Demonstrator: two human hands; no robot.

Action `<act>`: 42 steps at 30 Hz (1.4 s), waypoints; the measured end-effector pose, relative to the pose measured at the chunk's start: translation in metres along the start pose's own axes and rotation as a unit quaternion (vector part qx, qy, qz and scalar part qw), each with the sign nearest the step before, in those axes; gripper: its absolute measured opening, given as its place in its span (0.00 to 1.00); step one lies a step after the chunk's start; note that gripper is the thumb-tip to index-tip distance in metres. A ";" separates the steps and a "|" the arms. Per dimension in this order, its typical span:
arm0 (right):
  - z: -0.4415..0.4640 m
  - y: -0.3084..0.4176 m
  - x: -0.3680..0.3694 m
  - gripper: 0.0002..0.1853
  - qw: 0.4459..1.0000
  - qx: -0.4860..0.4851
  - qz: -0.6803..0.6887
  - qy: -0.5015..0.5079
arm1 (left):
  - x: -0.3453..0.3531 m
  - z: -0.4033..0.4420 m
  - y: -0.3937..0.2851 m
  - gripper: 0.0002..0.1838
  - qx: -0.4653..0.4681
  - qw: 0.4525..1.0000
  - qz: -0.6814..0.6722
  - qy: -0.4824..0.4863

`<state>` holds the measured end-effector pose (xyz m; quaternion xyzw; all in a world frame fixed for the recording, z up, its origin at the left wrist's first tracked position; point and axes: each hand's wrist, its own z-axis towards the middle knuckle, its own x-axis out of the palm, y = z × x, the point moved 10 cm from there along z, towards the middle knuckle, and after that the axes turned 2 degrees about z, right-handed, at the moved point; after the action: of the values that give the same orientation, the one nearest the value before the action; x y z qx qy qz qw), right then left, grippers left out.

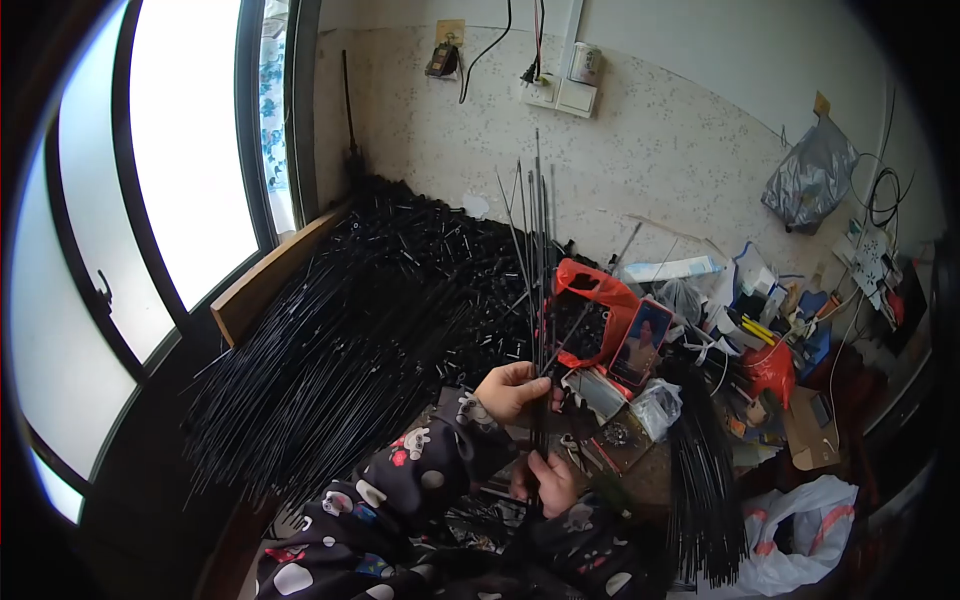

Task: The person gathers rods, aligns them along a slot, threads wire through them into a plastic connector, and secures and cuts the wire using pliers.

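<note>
The left hand (510, 394) is closed around a loose bundle of long, thin, dark rods (540, 270), straight and nearly upright, their upper ends uneven and slightly fanned. The right hand (552, 486) grips them lower down. Just beyond sits an open bright-red plastic bag (618, 294); leftward spreads a broad heap of slender black rods (310, 370).

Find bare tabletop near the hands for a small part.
Small brown tabletop patch looks bare between the right hand and right-side rod bundle. Crowded: left, long black rods; farther back, short black pieces, red bag, phone.
</note>
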<state>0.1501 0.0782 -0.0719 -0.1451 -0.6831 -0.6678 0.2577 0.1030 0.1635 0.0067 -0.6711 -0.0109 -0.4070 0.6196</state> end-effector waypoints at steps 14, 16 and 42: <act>-0.001 0.053 -0.033 0.11 0.962 -0.104 -0.212 -0.136 | -0.114 -0.080 -0.153 0.11 0.136 0.961 0.066 -0.232; 0.002 0.064 -0.042 0.11 0.955 -0.098 -0.232 -0.155 | -0.103 -0.086 -0.165 0.09 0.146 0.959 0.062 -0.237; -0.002 0.054 -0.018 0.08 0.948 -0.139 -0.271 -0.091 | -0.031 0.012 0.004 0.13 -0.045 0.985 -0.016 -0.168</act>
<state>0.1948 0.0822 -0.0362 -0.0492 -0.6178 -0.7846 -0.0191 0.0911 0.1881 -0.0127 -0.7567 -0.1072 -0.2986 0.5716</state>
